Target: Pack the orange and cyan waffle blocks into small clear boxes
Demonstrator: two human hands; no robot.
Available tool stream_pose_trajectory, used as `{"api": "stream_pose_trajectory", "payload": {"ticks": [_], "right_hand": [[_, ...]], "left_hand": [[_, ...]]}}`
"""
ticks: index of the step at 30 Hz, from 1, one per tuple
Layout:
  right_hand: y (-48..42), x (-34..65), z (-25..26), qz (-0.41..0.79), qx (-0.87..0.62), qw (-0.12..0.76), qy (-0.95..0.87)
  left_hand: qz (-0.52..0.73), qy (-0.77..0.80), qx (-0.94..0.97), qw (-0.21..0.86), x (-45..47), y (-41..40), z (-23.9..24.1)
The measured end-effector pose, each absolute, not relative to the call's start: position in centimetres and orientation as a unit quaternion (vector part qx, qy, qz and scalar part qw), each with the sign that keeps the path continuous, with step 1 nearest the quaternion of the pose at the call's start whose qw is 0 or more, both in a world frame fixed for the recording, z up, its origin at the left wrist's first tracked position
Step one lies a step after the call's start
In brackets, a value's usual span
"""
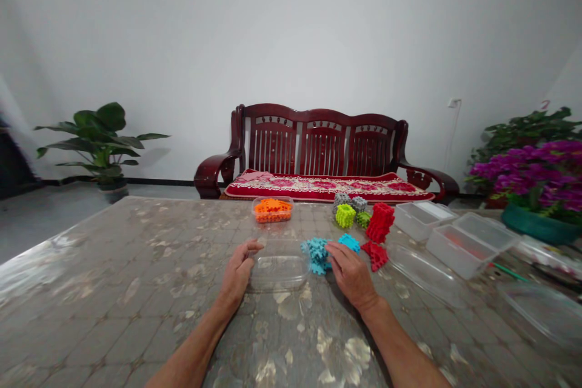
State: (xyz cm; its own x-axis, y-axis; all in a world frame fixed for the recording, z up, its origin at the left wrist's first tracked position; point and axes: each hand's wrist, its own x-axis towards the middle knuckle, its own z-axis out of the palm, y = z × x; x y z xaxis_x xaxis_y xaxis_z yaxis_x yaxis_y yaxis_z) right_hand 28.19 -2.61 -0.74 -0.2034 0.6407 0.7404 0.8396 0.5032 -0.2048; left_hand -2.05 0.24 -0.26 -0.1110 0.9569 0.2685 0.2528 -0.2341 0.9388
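— What is the left hand [237,270] holding?
— It is gripping the left wall of the clear container [278,271].
— And the right hand [350,273]?
— It is touching the blue building pieces [317,253] just right of the container; gripping or not, I cannot tell.

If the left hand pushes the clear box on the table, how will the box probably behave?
The clear box looks thin-walled and holds nothing visible, so it is probably light and may flex. The table looks glossy, so the box would likely slide rather than tip, being low and wide.
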Motion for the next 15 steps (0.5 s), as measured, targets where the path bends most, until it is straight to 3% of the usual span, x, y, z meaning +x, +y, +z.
{"api": "stream_pose_trajectory", "payload": {"ticks": [5, 8, 12, 15], "right_hand": [[-2.6, 28.5, -0.1, -0.091, -0.498, 0.517, -0.691], [-2.9, 29.1, 1.1, 0.014, -0.538, 0.577, -0.614], [-3.3, 30.0, 2.2, 0.236, -0.564, 0.533, -0.585], [-3.4, 30.0, 1.7, 0.313, -0.558, 0.468, -0.61]], "left_hand": [[0.534, 0.525, 0.574, 0.331, -2.0, 0.3, -0.4], [0.538, 0.522, 0.575, 0.329, -2.1, 0.4, -0.5], [0.538, 0.52, 0.573, 0.334, -2.1, 0.5, -0.6], [0.533, 0.521, 0.58, 0.33, -2.0, 0.4, -0.4]]}}
